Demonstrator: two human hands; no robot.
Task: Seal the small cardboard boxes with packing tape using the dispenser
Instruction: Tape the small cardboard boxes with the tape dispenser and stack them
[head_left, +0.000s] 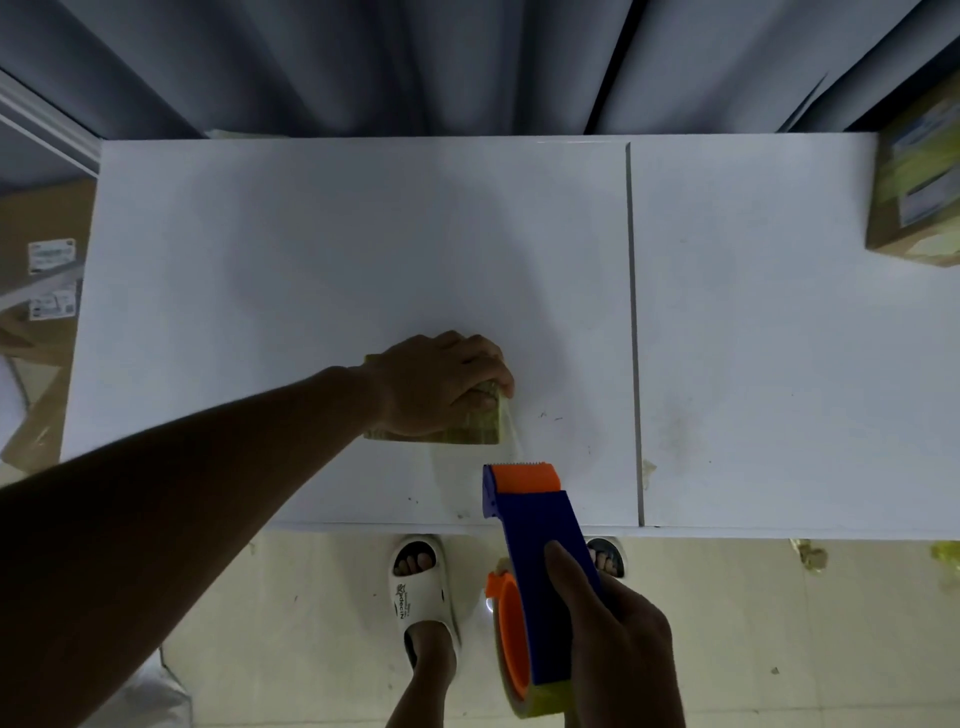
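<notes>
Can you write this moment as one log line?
left hand holds small box | right hand grips dispenser | tape stretched between

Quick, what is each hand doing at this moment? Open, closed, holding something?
Left hand: fingers curled over the small box, holding it on the table.
Right hand: grips the tape dispenser.

Look toward six o'clock: your white slipper (420, 597) carries dark printed lettering along its strap, beside a small emblem, but you cannot make out the word with certainty. At nine o'clock, the white labels (51, 255) on the stacked cardboard boxes (44, 228) are too blurred to read.
</notes>
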